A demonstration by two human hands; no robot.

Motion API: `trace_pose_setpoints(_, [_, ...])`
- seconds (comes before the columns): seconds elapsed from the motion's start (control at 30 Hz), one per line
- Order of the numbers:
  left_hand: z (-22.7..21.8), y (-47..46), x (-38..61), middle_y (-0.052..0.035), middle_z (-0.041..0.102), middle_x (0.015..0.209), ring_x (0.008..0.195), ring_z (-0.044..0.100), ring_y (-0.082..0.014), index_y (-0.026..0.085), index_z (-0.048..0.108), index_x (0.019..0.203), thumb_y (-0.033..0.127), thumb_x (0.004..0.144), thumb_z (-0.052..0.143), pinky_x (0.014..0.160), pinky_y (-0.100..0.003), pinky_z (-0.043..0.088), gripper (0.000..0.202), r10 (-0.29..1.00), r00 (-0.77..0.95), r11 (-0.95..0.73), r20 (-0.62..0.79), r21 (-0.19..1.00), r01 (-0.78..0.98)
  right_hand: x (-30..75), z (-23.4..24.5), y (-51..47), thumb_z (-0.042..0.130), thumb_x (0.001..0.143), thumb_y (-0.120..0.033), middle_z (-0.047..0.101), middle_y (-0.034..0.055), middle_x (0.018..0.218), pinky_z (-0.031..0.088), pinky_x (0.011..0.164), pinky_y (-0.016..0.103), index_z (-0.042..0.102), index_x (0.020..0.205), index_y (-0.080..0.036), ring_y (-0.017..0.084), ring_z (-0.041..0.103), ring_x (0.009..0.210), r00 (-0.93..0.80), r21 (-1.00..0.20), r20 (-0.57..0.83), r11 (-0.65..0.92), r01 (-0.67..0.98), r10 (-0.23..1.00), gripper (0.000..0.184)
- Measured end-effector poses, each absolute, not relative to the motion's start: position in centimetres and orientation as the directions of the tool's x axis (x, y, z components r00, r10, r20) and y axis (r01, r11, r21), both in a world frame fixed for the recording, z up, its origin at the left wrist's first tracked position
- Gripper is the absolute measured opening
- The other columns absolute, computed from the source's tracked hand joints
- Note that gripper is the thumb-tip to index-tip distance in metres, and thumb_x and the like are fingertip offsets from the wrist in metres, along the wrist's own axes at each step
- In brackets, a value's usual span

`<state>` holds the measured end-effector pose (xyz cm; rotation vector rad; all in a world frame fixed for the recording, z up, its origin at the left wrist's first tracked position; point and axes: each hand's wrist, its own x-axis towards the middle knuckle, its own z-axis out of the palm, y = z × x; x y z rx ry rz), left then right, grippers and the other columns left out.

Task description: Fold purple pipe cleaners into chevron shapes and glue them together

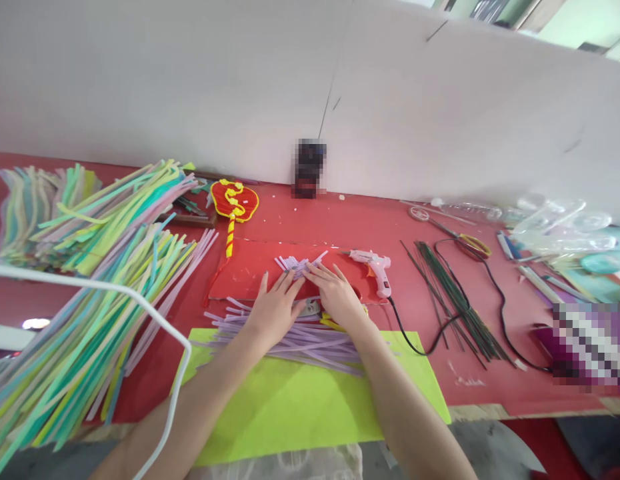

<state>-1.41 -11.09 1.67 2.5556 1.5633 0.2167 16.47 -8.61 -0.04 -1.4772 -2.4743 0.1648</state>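
Our left hand (276, 303), fingers spread, works beside right hand (336, 291), fingers stretched, both at short lilac pieces (289, 263) on red board (253, 257); gripping any? We can't tell. Small cluster gathered; early going, we judge. Plenty left: long lilac stems (303, 345) lie loose nearer us. Glue gun (374, 265) rests unheld.

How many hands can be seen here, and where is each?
2: the left hand and the right hand, side by side at the short purple stems above the red board. No other hand shows.
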Motion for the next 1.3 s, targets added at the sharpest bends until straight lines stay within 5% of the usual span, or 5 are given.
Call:
trace_pose_setpoints(0.47, [1.46, -11.25, -1.22, -0.0135, 0.036, 0.147, 0.136, 0.034, -0.0248, 0.014, 0.042, 0.135, 0.038, 0.094, 0.032, 0.112, -0.057, 0.019, 0.048, 0.894, 0.443, -0.448, 0.068, 0.182, 0.875, 16.68, -0.25, -8.13, 0.029, 0.076, 0.0, 0.042, 0.0102, 0.144, 0.028, 0.113, 0.038, 0.042, 0.137, -0.01, 0.016, 0.032, 0.136, -0.411, -0.251, 0.193, 0.45, 0.857, 0.891, 0.063])
trace_pose_setpoints(1.3, [1.0, -11.06, -1.07, -0.0133, 0.034, 0.148, 0.139, 0.027, -0.0254, 0.017, 0.044, 0.135, 0.04, 0.094, 0.033, 0.112, -0.058, 0.018, 0.048, 0.879, 0.465, -0.476, 0.104, 0.151, 0.866, 16.77, -0.61, -7.9, 0.029, 0.074, 0.001, 0.045, 0.0081, 0.142, 0.028, 0.113, 0.04, 0.043, 0.137, -0.013, 0.015, 0.037, 0.133, -0.408, -0.276, 0.189, 0.447, 0.851, 0.893, 0.067])
